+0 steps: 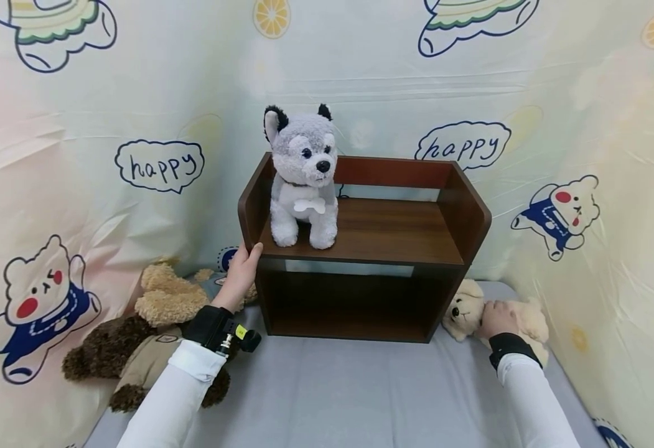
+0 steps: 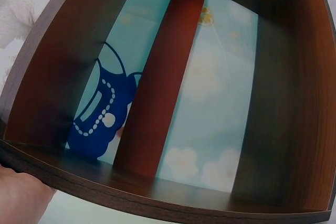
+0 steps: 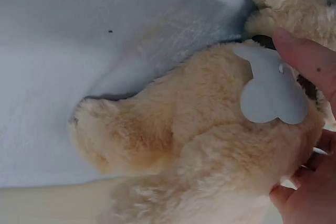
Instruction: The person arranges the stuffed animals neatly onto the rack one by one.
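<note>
A dark brown two-tier wooden shelf [image 1: 399, 230] stands on the grey bed-like surface. My left hand [image 1: 241, 277] grips its left side panel, thumb by the front edge; in the left wrist view only part of this hand [image 2: 23, 198] appears, beside the shelf [image 2: 163, 87]. A grey-and-white plush husky [image 1: 304, 180] sits upright on the upper board, at the left end. To the right of the shelf, my right hand [image 1: 499, 318] holds a cream plush dog [image 1: 531, 320] lying on its side. The right wrist view has thumb and fingers around the plush dog [image 3: 210, 114], near its white bone-shaped tag [image 3: 273, 90].
Left of the shelf lie a tan plush toy [image 1: 170, 295] and a dark brown plush bear [image 1: 108, 348] in a beige shirt. Printed fabric [image 1: 371, 93] hangs behind and on both sides. The grey sheet [image 1: 332, 392] spreads in front of the shelf.
</note>
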A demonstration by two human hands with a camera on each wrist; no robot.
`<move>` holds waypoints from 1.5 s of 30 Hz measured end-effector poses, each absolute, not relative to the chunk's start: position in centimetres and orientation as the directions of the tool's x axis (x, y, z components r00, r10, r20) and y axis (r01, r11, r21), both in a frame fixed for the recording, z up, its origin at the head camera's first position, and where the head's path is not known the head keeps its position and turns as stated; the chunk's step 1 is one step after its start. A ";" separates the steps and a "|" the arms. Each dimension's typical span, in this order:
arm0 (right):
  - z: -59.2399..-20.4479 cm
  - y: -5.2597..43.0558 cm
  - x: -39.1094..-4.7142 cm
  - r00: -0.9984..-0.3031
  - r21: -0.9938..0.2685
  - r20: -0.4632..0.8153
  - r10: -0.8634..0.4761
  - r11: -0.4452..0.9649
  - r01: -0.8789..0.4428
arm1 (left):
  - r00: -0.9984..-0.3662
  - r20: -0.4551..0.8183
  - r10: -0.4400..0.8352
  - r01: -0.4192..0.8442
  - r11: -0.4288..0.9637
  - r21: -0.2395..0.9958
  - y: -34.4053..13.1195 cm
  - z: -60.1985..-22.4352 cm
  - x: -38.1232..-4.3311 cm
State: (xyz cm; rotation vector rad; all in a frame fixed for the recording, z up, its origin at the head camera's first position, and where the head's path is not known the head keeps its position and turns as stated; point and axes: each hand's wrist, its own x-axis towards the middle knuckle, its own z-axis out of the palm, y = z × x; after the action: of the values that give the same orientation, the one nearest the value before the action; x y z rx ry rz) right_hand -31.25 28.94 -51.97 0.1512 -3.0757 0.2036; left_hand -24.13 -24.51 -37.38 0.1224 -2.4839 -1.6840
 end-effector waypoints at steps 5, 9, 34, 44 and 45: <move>-52.6 29.0 -31.3 -0.995 -0.127 0.052 -0.083 0.988 -0.089 | -0.987 0.072 -0.142 0.014 0.372 0.928 -24.4 -37.3 -24.1; -52.9 29.0 -30.9 -0.995 -0.071 0.063 -0.081 0.994 -0.085 | -0.987 0.073 -0.143 0.013 0.382 0.924 -24.3 -37.4 -24.2; -54.1 29.4 -30.0 -0.976 -0.035 0.149 -0.161 0.985 -0.167 | -0.989 0.065 -0.136 0.010 0.369 0.929 -24.5 -37.5 -24.1; -53.1 31.0 -29.5 -0.965 -0.070 0.145 -0.220 0.970 -0.231 | -0.988 0.085 -0.129 0.032 0.371 0.928 -24.6 -37.6 -24.2; -53.0 31.1 -29.5 -0.963 -0.070 0.150 -0.225 0.969 -0.238 | -0.988 0.086 -0.130 0.031 0.375 0.927 -24.6 -37.5 -24.2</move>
State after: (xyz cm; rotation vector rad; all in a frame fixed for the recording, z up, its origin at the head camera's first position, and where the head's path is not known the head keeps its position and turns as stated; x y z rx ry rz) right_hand -29.45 31.06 -52.98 0.3517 -2.9769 0.1321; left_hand -24.24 -24.57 -37.54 0.0900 -2.4812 -1.6778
